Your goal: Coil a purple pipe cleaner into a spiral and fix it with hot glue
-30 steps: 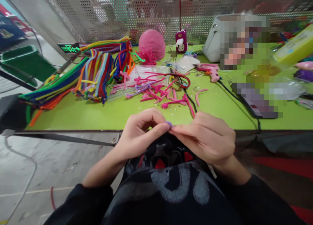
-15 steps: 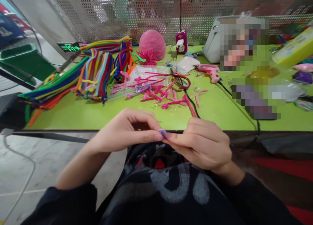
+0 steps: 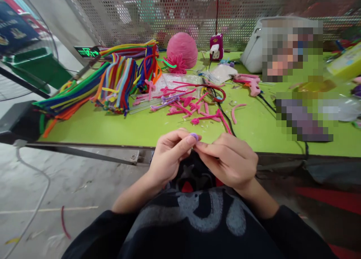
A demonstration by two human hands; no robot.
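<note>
My left hand (image 3: pixel 169 157) and my right hand (image 3: pixel 229 160) meet fingertip to fingertip just in front of the green table's near edge (image 3: pixel 113 129). Between the fingertips sits a small purple pipe-cleaner piece (image 3: pixel 194 136), pinched by both hands; most of it is hidden by the fingers. Beyond the hands lie several pink pipe-cleaner pieces (image 3: pixel 194 108) scattered on the table.
Bundles of coloured pipe cleaners (image 3: pixel 113 82) fill the left of the table. A pink ball (image 3: pixel 182 50) and a purple plug adapter (image 3: pixel 216 51) stand at the back by a perforated metal screen. A pink glue gun (image 3: pixel 249 82) lies to the right, its black cable (image 3: pixel 225 120) crossing the table.
Both hands rose slightly and drew closer together, still pinching the purple piece. The view shifted a little to the left.
</note>
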